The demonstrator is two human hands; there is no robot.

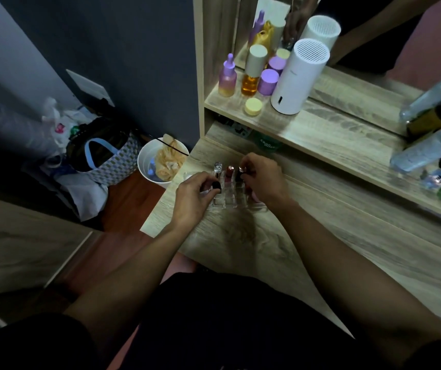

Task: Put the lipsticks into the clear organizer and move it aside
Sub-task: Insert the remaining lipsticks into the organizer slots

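Observation:
The clear organizer [234, 202] stands on the wooden dresser top, near its left edge. A silver-capped lipstick [217, 168] and a red lipstick [230, 172] stand upright in its back row. My left hand [195, 194] pinches a black-capped lipstick [216, 185] at the organizer's left side. My right hand [263, 176] grips a dark lipstick [241, 172] over the back right slots. A pink item [255, 196] shows under my right palm, mostly hidden.
A shelf above holds purple and orange bottles [251, 76], a yellow jar [253, 106] and a white cylinder [298, 76]. Clear bottles [427, 148] lie at the right. A white bin [160, 162] and a patterned bag [107, 158] stand on the floor to the left.

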